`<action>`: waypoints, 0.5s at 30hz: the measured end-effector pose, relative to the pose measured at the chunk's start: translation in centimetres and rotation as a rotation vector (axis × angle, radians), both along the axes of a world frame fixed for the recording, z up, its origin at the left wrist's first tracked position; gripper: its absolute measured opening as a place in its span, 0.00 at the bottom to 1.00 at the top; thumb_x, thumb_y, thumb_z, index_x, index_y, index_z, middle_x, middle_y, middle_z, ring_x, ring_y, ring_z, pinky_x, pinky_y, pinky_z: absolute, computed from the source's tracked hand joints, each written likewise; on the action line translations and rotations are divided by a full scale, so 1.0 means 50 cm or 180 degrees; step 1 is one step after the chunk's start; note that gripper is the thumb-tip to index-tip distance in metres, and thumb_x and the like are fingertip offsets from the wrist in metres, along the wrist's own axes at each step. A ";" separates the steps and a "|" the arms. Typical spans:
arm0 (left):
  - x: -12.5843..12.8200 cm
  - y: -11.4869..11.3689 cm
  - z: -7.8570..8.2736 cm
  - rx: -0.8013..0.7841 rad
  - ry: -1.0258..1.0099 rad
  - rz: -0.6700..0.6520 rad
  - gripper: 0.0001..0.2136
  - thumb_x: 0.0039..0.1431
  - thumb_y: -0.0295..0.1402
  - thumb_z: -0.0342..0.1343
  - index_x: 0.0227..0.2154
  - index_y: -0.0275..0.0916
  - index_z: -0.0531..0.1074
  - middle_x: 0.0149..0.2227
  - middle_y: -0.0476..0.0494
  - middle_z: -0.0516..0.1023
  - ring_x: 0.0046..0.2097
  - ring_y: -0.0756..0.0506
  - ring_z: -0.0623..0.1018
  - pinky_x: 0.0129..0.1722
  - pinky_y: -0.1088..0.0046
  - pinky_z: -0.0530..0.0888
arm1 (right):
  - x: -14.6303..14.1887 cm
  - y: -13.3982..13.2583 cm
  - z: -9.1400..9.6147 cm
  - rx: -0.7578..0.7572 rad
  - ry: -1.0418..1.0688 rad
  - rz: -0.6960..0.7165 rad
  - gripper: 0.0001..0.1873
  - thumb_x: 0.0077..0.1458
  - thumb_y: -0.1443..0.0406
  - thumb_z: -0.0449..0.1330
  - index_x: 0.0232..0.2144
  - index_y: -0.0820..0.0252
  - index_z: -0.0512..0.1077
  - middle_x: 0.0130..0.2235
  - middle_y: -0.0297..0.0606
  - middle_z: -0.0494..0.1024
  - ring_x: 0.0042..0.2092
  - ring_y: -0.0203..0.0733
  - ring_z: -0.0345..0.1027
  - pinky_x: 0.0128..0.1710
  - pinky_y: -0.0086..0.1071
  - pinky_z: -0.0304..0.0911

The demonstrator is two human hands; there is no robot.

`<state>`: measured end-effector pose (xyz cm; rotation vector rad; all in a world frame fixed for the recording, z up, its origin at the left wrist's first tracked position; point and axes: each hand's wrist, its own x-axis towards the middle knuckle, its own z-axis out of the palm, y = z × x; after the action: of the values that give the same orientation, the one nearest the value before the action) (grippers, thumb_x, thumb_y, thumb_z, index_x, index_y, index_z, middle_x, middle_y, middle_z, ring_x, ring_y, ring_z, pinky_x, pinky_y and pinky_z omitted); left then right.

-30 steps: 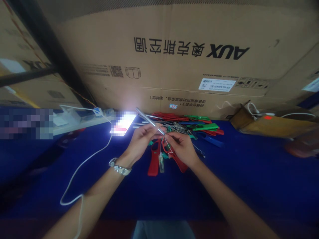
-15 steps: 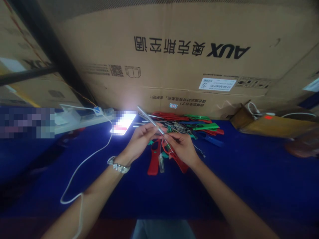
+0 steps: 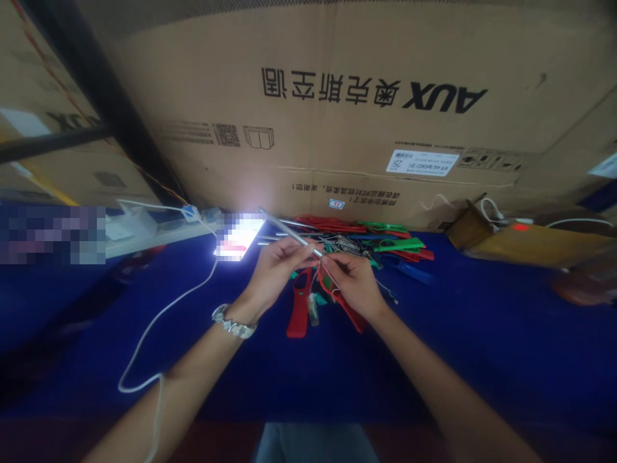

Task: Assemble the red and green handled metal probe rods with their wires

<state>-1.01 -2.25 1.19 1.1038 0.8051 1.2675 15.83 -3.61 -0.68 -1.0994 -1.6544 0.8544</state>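
Observation:
My left hand [image 3: 277, 267], with a metal watch [image 3: 233, 323] on the wrist, pinches a thin metal tube [image 3: 284, 227] that points up and left. My right hand [image 3: 351, 281] is closed right at the tube's near end, pinching a thin wire that trails down to a small clear part [image 3: 313, 307] hanging below. Both hands hover over a blue cloth [image 3: 434, 334]. A red plastic handle piece [image 3: 299, 311] lies under them, and a pile of red, green and blue handle pieces [image 3: 385, 243] with more metal tubes lies just behind.
A lit phone [image 3: 238, 236] lies left of the hands, with a white cable [image 3: 159, 318] looping toward me. A large cardboard box [image 3: 337, 109] stands behind. A power strip [image 3: 144, 222] sits at the left, a small open carton [image 3: 506, 241] at the right.
The tube's far tip has dipped slightly and both hands have edged up. The hanging clear part has been drawn upward, closer to my hands.

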 end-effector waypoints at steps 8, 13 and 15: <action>-0.006 0.000 0.004 -0.0188 0.0000 0.0072 0.09 0.48 0.34 0.70 0.31 0.36 0.81 0.35 0.44 0.81 0.38 0.48 0.81 0.42 0.69 0.81 | 0.006 -0.003 0.005 0.0395 -0.0673 -0.0031 0.14 0.64 0.56 0.54 0.34 0.57 0.76 0.29 0.34 0.76 0.30 0.38 0.68 0.31 0.31 0.62; -0.008 0.006 -0.005 -0.0212 0.0041 0.0052 0.08 0.48 0.34 0.70 0.30 0.37 0.80 0.34 0.45 0.80 0.37 0.49 0.80 0.44 0.70 0.80 | 0.006 -0.008 0.003 -0.0330 -0.0152 0.0321 0.13 0.64 0.53 0.54 0.39 0.54 0.71 0.26 0.30 0.72 0.23 0.37 0.69 0.21 0.29 0.60; -0.008 0.007 -0.007 -0.0205 0.0051 0.0064 0.08 0.48 0.34 0.70 0.30 0.37 0.80 0.34 0.45 0.80 0.37 0.49 0.80 0.44 0.70 0.80 | 0.005 -0.010 0.004 -0.0631 -0.0009 0.0460 0.14 0.64 0.52 0.53 0.40 0.53 0.69 0.24 0.28 0.70 0.19 0.36 0.67 0.18 0.29 0.57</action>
<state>-1.41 -1.90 0.83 1.0578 0.8653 1.2426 16.09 -4.09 -0.47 -1.1241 -1.6945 1.1305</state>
